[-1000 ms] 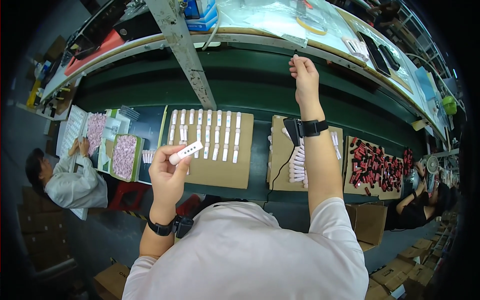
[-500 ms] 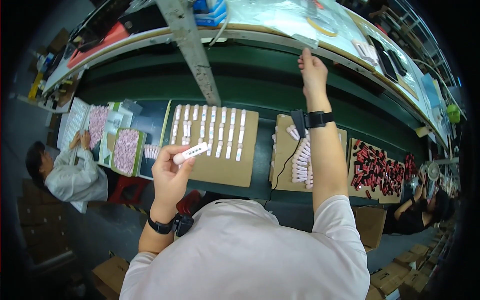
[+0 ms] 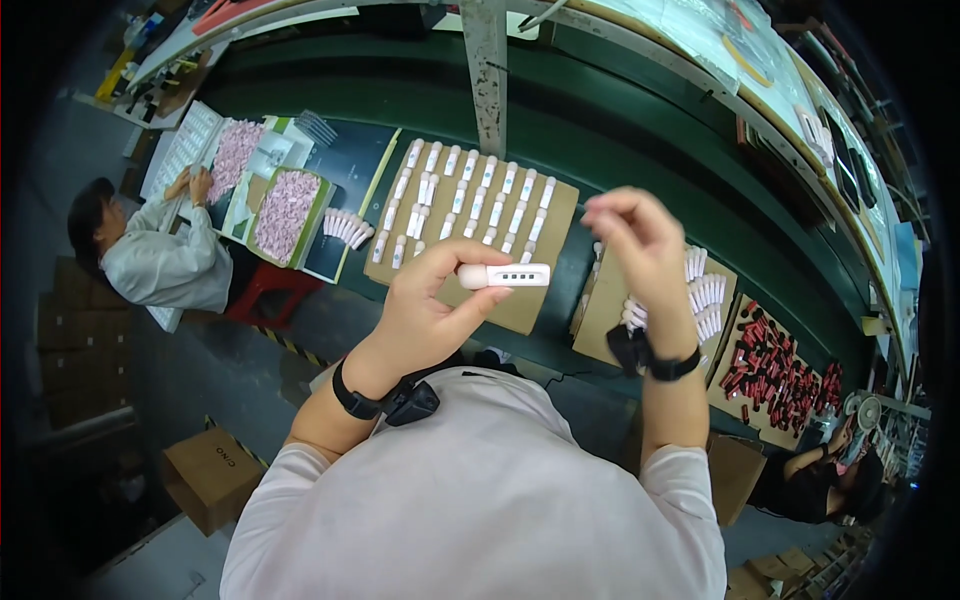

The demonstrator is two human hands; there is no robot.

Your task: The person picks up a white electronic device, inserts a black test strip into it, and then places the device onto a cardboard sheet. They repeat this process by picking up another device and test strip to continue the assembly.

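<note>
1. At far left, a co-worker in a pale, creased long-sleeved top [image 3: 165, 250] has both hands at small pink pieces.
2. Next comes a shallow green-walled tray [image 3: 317, 220], heaped with glossy-looking pink bits.
3. A flat brown cardboard sheet [image 3: 523, 312], matte and square-cornered, carries rows of pale pink round-headed sticks [image 3: 480, 205].
4. The left hand [image 3: 425, 310] grasps a smooth white-and-pink round-headed stick with four dark squares [image 3: 520, 275] between thumb and fingers. Over the sheet's near edge, the stick now lies nearly level, where earlier it slanted upward.
5. The right hand [image 3: 645, 245] has come down from the shelf edge to beside the stick, without touching it. I judge that both hands are now placed to work on this one piece. Its fingers are bent and blurred; I cannot tell whether they pinch anything.
6. Beyond that wrist, a second brown cardboard sheet [image 3: 598, 318] bears more pale sticks [image 3: 708, 300], laid in fanned rows.
7. At far right lies a jumbled pile of shiny red-and-black cylinders [image 3: 770, 370].
</note>
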